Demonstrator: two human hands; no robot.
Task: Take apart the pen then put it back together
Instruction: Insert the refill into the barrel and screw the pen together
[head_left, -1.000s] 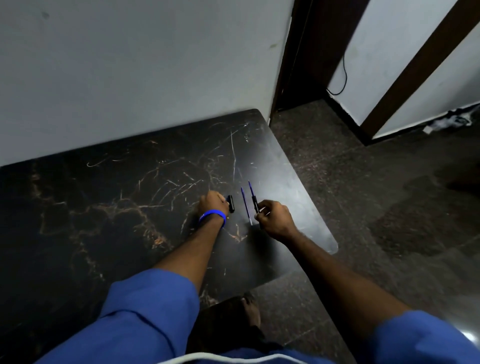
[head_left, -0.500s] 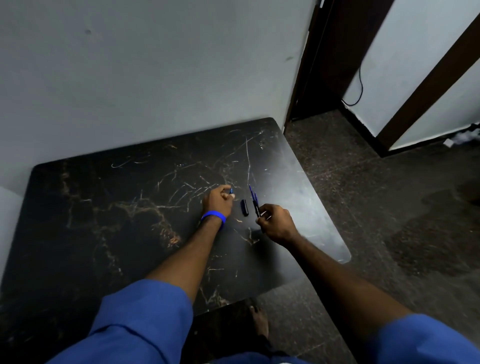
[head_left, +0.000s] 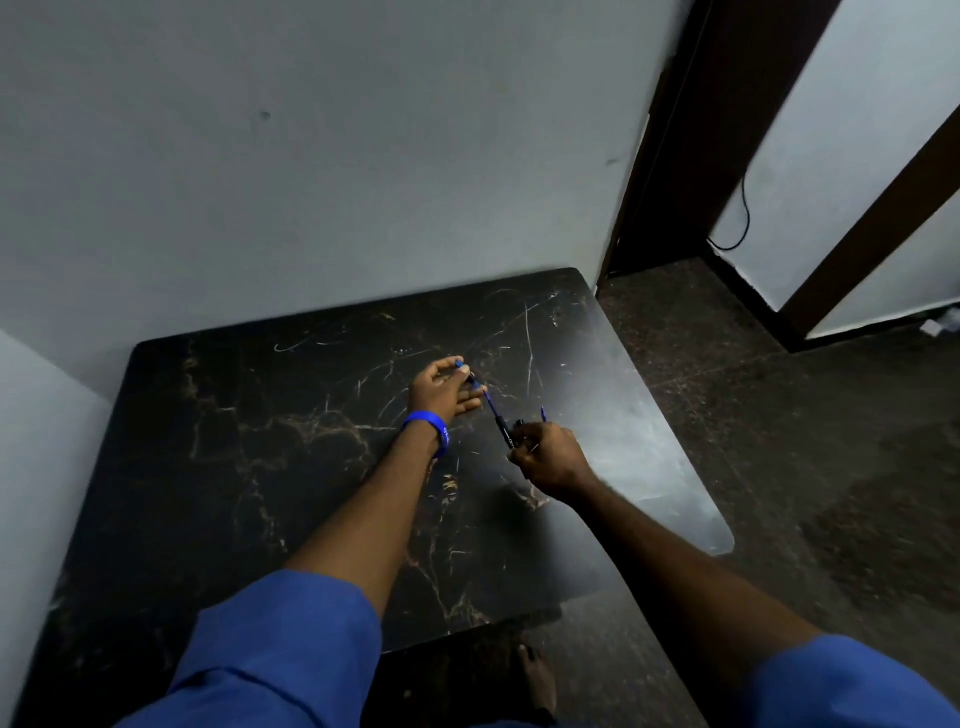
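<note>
1. Two hands work above the dark counter (head_left: 260, 467).
2. Left hand (head_left: 441, 389): fingers pinched on the blue refill (head_left: 485, 396).
3. Right hand (head_left: 550, 457): fingers closed round the pen barrel (head_left: 505, 432).
4. Risk: a misaligned thin refill may bend or miss the barrel mouth.
5. Risk: a small loose blue part (head_left: 543, 414) beside the right hand could roll away.

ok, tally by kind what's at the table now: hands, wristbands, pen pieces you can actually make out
Hands: 2, left hand and right hand
Wristbands: 1, blue wristband
Pen pieces: 2 clear, pen barrel between both hands, blue piece by the right hand
Total: 5
</note>
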